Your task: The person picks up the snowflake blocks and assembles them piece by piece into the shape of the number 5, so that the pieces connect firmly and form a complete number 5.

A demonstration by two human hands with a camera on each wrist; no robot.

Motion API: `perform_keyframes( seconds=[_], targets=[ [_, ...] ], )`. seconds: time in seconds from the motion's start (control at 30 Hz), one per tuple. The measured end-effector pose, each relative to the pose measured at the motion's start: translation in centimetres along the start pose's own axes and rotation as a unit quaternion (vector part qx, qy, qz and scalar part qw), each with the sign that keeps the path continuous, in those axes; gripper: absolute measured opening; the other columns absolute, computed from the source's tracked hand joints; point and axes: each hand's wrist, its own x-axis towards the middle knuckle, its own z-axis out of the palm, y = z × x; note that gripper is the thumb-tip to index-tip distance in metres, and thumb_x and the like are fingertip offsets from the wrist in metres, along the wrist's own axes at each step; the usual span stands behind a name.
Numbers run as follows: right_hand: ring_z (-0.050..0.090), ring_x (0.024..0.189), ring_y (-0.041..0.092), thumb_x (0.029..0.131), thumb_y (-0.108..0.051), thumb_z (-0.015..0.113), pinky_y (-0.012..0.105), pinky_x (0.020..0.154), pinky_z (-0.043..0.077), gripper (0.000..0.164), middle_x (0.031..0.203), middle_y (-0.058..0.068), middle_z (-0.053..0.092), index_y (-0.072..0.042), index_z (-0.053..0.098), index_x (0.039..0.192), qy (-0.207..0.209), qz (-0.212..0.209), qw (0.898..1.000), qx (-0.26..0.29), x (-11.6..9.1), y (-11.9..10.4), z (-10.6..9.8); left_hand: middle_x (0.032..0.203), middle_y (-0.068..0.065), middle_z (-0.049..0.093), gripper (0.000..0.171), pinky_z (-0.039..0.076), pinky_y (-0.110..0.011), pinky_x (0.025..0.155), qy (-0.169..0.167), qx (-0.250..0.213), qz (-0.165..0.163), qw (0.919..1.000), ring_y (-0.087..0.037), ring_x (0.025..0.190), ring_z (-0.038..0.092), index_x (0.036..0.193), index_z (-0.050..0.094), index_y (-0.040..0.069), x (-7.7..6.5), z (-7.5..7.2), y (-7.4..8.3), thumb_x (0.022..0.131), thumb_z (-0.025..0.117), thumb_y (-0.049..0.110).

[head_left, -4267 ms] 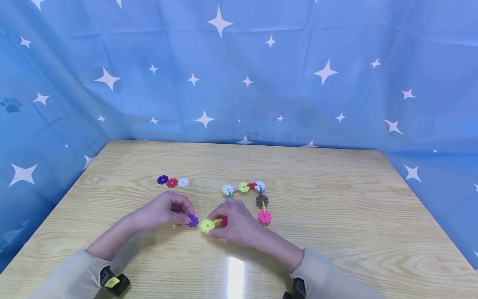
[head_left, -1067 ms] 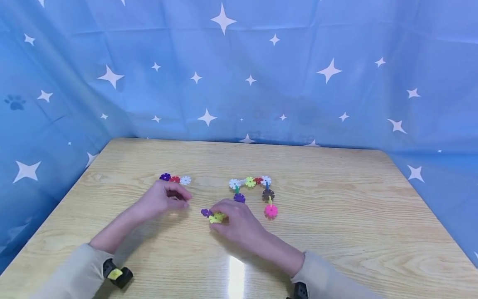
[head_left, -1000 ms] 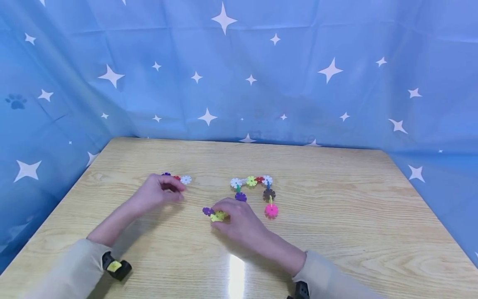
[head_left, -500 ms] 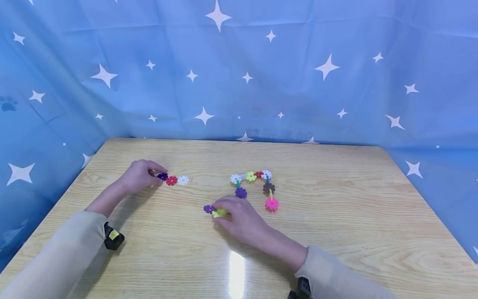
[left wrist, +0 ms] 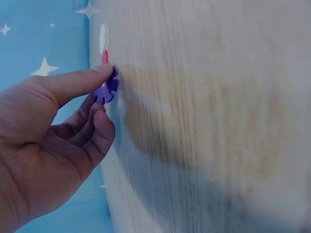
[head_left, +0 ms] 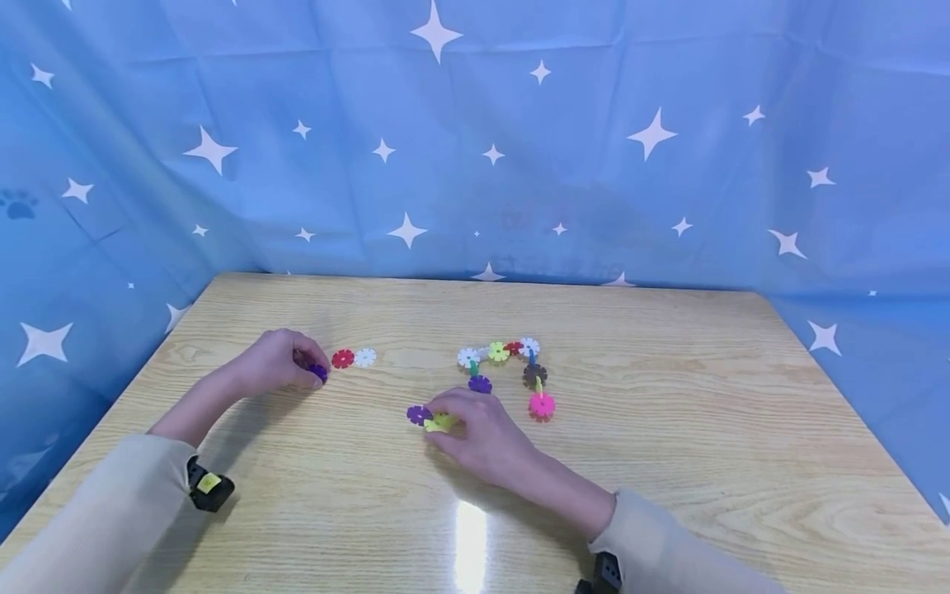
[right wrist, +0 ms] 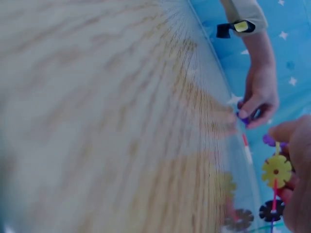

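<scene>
At the far left of the table, my left hand [head_left: 273,363] pinches a purple notched snowflake disc [left wrist: 107,92] between thumb and fingers. A red disc [head_left: 343,359] and a white disc [head_left: 365,357] lie just right of it. Near the middle, my right hand [head_left: 478,433] grips the near end of a chain of linked snowflake discs. A purple disc [head_left: 419,415] sticks out at that end, beside a yellow disc [right wrist: 276,170]. Part of the chain is hidden behind the right hand. It runs back past another purple disc [head_left: 480,384], across, and forward to a pink disc [head_left: 542,404].
The wooden table [head_left: 705,429] extends to both sides, with a bright reflection near its front. A blue star-patterned cloth [head_left: 505,99] hangs behind it and on the left. Each wrist wears a black camera [head_left: 210,487].
My left hand left the chain's end, where a purple disc now sits. It moved left to the row of loose discs and drew the leftmost purple one slightly nearer. The right hand barely shifted.
</scene>
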Motion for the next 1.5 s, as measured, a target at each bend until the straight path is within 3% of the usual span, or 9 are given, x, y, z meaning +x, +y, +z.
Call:
perform_keyframes(
  seconds=[0.23, 0.5, 0.77, 0.93, 1.17, 1.5],
  targets=[
    [0.067, 0.109, 0.021, 0.088, -0.009, 0.08, 0.032, 0.092, 0.055, 0.031, 0.118, 0.006, 0.073, -0.004, 0.073, 0.119, 0.003, 0.002, 1.0, -0.003, -0.1, 0.1, 0.0, 0.086, -0.006, 0.073, 0.011, 0.055, -0.027, 0.06, -0.023, -0.061, 0.018, 0.9977, -0.018, 0.071, 0.066, 0.101, 0.075, -0.004, -0.8, 1.3, 1.4, 0.091, 0.071, -0.004],
    [0.067, 0.108, 0.021, 0.088, -0.009, 0.08, 0.029, 0.089, 0.055, 0.032, 0.118, 0.006, 0.072, -0.004, 0.073, 0.119, 0.004, -0.001, 1.0, -0.004, -0.1, 0.1, -0.1, 0.083, -0.007, 0.072, 0.012, 0.06, -0.032, 0.062, -0.055, -0.129, 0.027, 0.9897, -0.021, 0.068, 0.07, 0.104, 0.074, -0.006, -0.5, 2.9, 3.8, 0.093, 0.068, -0.004],
    [0.067, 0.107, 0.019, 0.088, -0.01, 0.081, 0.031, 0.09, 0.055, 0.032, 0.117, 0.004, 0.073, -0.006, 0.073, 0.119, 0.006, 0.011, 1.0, -0.007, -0.2, 0.1, -0.2, 0.091, -0.013, 0.073, 0.021, 0.061, -0.034, 0.066, -0.093, -0.223, 0.038, 0.9696, -0.021, 0.072, 0.069, 0.113, 0.071, -0.01, -0.3, 4.6, 6.1, 0.095, 0.069, 0.002],
    [0.067, 0.107, 0.019, 0.088, -0.01, 0.081, 0.03, 0.089, 0.055, 0.032, 0.117, 0.003, 0.073, -0.007, 0.073, 0.119, 0.004, 0.017, 1.0, -0.004, -0.3, 0.2, -0.1, 0.09, -0.014, 0.073, 0.021, 0.059, -0.03, 0.066, -0.102, -0.242, 0.046, 0.9639, -0.018, 0.07, 0.068, 0.114, 0.071, -0.01, -0.3, 5.7, 6.7, 0.097, 0.066, 0.001],
    [0.066, 0.106, 0.017, 0.088, -0.012, 0.081, 0.03, 0.09, 0.054, 0.033, 0.117, 0.002, 0.072, -0.008, 0.073, 0.119, 0.001, 0.022, 1.0, 0.0, -0.5, 0.2, -0.1, 0.089, -0.013, 0.072, 0.02, 0.058, -0.029, 0.065, -0.09, -0.248, 0.042, 0.9637, -0.019, 0.07, 0.068, 0.113, 0.071, -0.009, -0.4, 6.4, 6.9, 0.096, 0.066, 0.0],
    [0.067, 0.103, 0.018, 0.087, -0.01, 0.082, 0.028, 0.088, 0.054, 0.033, 0.116, 0.004, 0.073, -0.006, 0.073, 0.118, 0.007, -0.017, 1.0, 0.005, -0.7, 0.4, -0.2, 0.089, -0.015, 0.07, 0.02, 0.061, -0.032, 0.069, -0.097, -0.281, 0.028, 0.9545, -0.019, 0.072, 0.069, 0.113, 0.069, -0.012, -0.4, 6.8, 6.7, 0.097, 0.065, -0.001]
  ],
)
